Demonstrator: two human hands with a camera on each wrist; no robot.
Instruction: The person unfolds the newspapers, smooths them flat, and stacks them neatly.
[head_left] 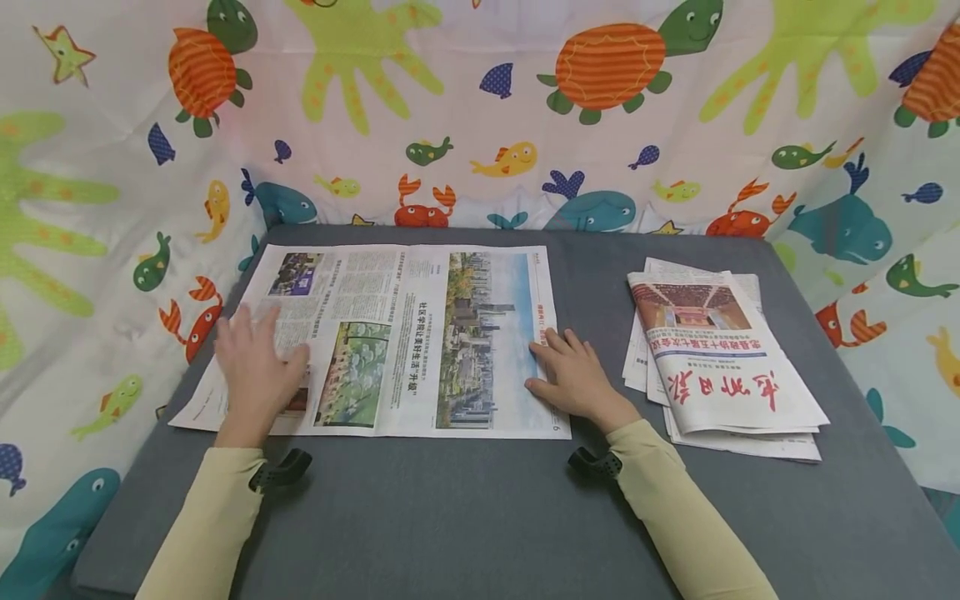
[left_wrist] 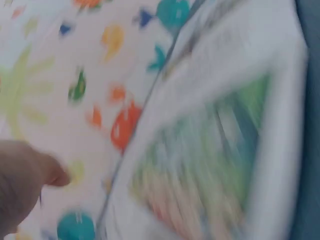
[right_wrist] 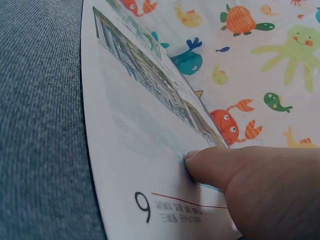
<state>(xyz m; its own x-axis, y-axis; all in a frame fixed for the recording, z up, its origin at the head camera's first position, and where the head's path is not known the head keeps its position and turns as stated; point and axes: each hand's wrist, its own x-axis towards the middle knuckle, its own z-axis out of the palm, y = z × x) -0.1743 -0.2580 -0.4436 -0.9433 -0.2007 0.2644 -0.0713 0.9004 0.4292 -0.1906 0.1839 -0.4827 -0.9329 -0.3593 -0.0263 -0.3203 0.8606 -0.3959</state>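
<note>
Two hands (head_left: pixel 258 367) (head_left: pixel 572 377); one spread newspaper (head_left: pixel 405 342); one newspaper pile (head_left: pixel 720 367); two wrist devices (head_left: pixel 282 470) (head_left: pixel 595 464); one table (head_left: pixel 450 517).

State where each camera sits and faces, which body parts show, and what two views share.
Head: on the head, facing forward and down at the newspaper; left hand, right hand, sleeves show.
Left wrist: worn there, facing a blurred green picture and cloth; part of that hand shows.
Right wrist: worn there, facing across the city picture; part of that hand shows.
Head and right wrist share the city picture.
</note>
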